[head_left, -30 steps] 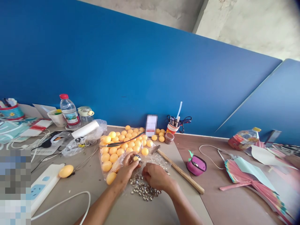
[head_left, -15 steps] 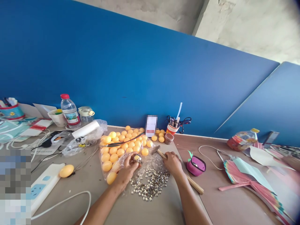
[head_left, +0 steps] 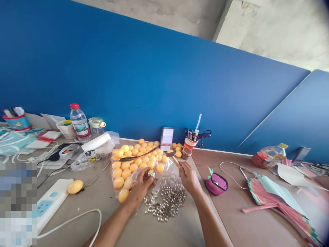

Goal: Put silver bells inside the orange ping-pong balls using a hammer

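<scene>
My left hand [head_left: 144,181] is closed round an orange-yellow ball [head_left: 151,174] partly covered with shiny metal studs. In my right hand [head_left: 189,176] is a wooden-handled hammer [head_left: 176,160], gripped near its dark head. The hammer's head is up and to the right of the ball, apart from it; the rest of its handle is hidden by my hand and forearm. Below and between both hands lies a spread of small silvery studs [head_left: 166,204], partly on clear plastic film [head_left: 164,178]. A clear bag of orange-yellow balls [head_left: 132,167] is just beyond my left hand.
A black strap [head_left: 138,155] lies across the bag. Behind stand a phone [head_left: 167,139], a cup of scissors and pens [head_left: 190,143] and a small brown tub [head_left: 186,153]. To the right are a purple pouch [head_left: 216,184] and a pink fan [head_left: 280,202]; a power strip [head_left: 52,197] lies left.
My right hand has left the studs, taken hold of the hammer and lifted it off the table. My left hand has stayed nearly in place with the studded ball.
</scene>
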